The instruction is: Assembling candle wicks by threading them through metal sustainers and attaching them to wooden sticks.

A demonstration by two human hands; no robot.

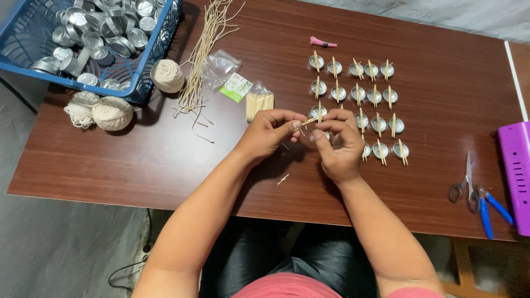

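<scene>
Left hand (269, 134) and right hand (337, 144): fingertips pinching closed on one thin wooden stick (309, 120) between them, hovering over near-left metal tealight cups (359, 102) on brown table (138, 154).

Left hand (270, 132) and right hand (338, 144) meet, fingertips pinched.

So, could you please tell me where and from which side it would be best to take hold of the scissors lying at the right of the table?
The scissors lie flat with blades shut, tips pointing away from the person, grey loops near the table's front edge. Probably best: come from above at the loops, from the left, since blue-handled pliers crowd their right side.
</scene>
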